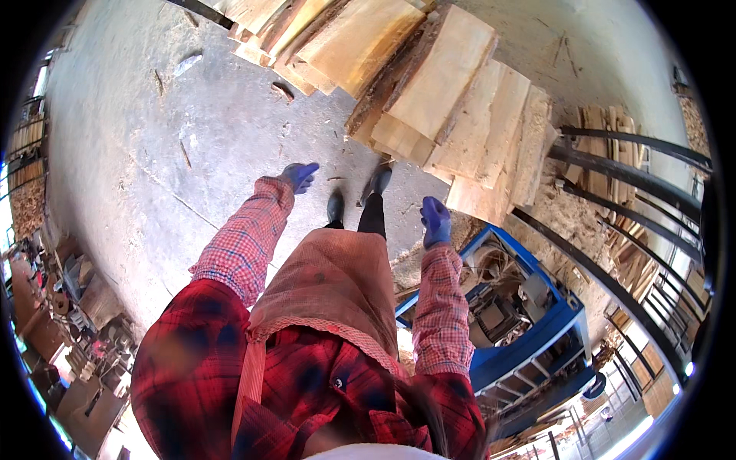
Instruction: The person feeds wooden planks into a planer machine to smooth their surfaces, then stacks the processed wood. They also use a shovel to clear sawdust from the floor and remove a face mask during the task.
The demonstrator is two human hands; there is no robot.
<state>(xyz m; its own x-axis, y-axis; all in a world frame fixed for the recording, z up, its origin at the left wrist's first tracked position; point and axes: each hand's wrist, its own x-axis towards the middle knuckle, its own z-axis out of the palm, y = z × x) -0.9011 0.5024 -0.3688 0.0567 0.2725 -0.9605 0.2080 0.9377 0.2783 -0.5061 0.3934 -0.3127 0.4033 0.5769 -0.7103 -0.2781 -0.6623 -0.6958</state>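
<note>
My left hand (300, 177), in a blue-purple glove, hangs over the concrete floor (192, 165) with its thumb and fingers apart and nothing in it. In a matching glove, my right hand (436, 221) has its fingers curled in, and no object shows in it. It is nearest to a stack of rough-sawn boards (445, 73), which shows pale faces and some bark edges. In the view the right hand lies just beside the stack's near end, apparently without touching it.
A blue-framed machine (529, 330) with a motor stands to my right. Black metal bars (613, 295) run past it, with wood shavings (567, 238) between. More boards (602, 123) lie at far right. Wood scraps (282, 91) are scattered ahead; a cluttered pile (84, 330) lies left.
</note>
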